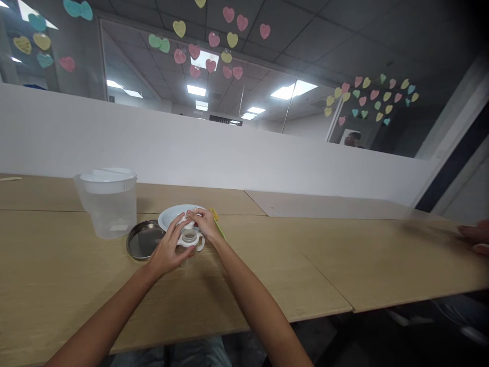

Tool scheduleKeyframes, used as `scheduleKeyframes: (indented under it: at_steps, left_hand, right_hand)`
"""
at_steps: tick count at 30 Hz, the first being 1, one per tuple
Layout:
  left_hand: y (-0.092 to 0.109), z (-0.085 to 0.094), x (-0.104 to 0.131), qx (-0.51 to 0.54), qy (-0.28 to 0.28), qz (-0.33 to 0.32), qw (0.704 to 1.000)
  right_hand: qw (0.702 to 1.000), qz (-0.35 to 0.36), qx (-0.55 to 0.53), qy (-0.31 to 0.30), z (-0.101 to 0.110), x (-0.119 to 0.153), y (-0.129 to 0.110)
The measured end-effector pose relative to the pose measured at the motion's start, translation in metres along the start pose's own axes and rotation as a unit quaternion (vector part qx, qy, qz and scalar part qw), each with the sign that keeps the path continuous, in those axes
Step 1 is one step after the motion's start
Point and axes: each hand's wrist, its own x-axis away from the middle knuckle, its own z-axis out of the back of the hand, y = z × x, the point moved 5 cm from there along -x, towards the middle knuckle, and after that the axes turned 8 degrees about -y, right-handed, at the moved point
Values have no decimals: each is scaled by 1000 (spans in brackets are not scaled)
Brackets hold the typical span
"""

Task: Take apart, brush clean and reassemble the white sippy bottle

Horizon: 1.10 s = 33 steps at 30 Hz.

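Note:
A small clear cup with a white rim and white handle (201,243) stands on the table in front of a white plate (168,215). My left hand (168,250) is wrapped round the cup's left side, its thumb low in front and its fingertips up by a small white piece (188,223). From the right, my right hand (204,223) closes its fingers on that white piece, just above and behind the cup's round opening. What the white piece is cannot be made out.
Left of the hands are a round metal tray (141,240) and a large lidded plastic pitcher (113,209). A yellow and green item (216,216) lies behind my right wrist. Another person's blurred hand (476,237) shows at the far right edge.

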Motion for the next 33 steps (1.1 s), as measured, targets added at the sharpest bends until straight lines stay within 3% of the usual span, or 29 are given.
scheduleKeyframes:
  at_steps: [7,33]
  left_hand:
    - [-1,0,-2,2,1,-5,1000]
    - [-2,2,0,-14,-3,-2,1000]
  right_hand:
    - [1000,-8,3,-16,-1,-3,8]
    - [999,-11,0,35,3,-10,25]
